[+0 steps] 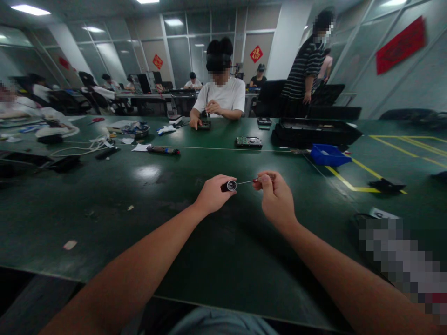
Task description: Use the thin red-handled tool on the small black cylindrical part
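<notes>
Black cylinder [230, 185] is gripped in the left hand [214, 193], fingers wrapped round it, ringed end left showing. Screwdriver [256, 180] is pinched by its handle in the right hand [278, 200], shaft aimed left at the cylinder; tip contact can't be told. Green table [139, 223] seen below both hands. Circuit-board device [248, 142] placed beyond them, blue bin [330, 157] beyond and right of the right hand.

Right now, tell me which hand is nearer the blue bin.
Right. The right hand is on the near side of the blue bin, to its left; the left hand is farther left.
</notes>
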A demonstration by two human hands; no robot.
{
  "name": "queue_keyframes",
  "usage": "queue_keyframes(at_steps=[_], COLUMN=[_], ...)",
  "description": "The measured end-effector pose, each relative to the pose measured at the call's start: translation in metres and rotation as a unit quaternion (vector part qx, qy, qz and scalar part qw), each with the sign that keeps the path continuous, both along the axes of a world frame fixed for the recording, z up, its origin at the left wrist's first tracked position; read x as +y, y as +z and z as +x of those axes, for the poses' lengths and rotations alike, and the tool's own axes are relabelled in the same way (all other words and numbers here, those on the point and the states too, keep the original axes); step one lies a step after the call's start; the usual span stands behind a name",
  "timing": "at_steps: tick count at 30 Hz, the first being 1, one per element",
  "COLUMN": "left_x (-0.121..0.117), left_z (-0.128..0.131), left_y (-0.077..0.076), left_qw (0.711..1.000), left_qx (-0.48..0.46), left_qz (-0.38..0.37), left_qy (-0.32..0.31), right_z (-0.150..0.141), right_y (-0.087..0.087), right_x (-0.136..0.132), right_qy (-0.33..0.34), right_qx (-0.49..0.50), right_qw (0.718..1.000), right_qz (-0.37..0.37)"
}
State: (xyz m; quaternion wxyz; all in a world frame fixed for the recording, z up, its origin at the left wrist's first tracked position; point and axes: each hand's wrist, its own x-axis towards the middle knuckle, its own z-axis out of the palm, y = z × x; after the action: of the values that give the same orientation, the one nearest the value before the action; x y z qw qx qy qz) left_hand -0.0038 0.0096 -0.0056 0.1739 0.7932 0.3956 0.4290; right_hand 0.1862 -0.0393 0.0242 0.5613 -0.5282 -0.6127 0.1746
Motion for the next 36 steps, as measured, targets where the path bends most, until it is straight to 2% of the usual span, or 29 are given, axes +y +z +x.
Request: queue_keyframes(at_steps=[10,14,19,23,30,33,36], left_x=[0.004,0.004,0.003,0.003,0.001,0.002,0.002], left_z=[-0.002,-0.002,-0.001,-0.001,0.000,0.000,0.000], left_y=[-0.005,-0.006,-0.005,-0.004,-0.002,-0.003,-0.003], left_qw=[1.000,1.000,1.000,1.000,1.000,1.000,1.000], left_qx=[0.003,0.003,0.001,-0.002,0.011,0.012,0.009], left_qz=[-0.001,-0.004,-0.012,-0.012,-0.007,-0.007,-0.008], left_qy=[0.009,-0.001,0.000,0.000,-0.007,-0.013,-0.018], right_z=[-0.002,-0.001,-0.002,-0.003,-0.006,-0.006,-0.006], right_y=[0.002,0.007,0.008,0.004,0.004,0.009,0.009], right_x=[-0.003,-0.006,-0.011,-0.012,-0.017,-0.019,-0.019], right_qy=[0.033,0.009,-0.018,-0.002,0.106,0.111,0.085], right_qx=[-0.012,-0.072,-0.145,-0.169,-0.177,-0.198,-0.193], right_qw=[0.999,0.997,0.989,0.985,0.978,0.973,0.976], right_qz=[-0.015,-0.024,0.011,0.030,0.033,0.050,0.060])
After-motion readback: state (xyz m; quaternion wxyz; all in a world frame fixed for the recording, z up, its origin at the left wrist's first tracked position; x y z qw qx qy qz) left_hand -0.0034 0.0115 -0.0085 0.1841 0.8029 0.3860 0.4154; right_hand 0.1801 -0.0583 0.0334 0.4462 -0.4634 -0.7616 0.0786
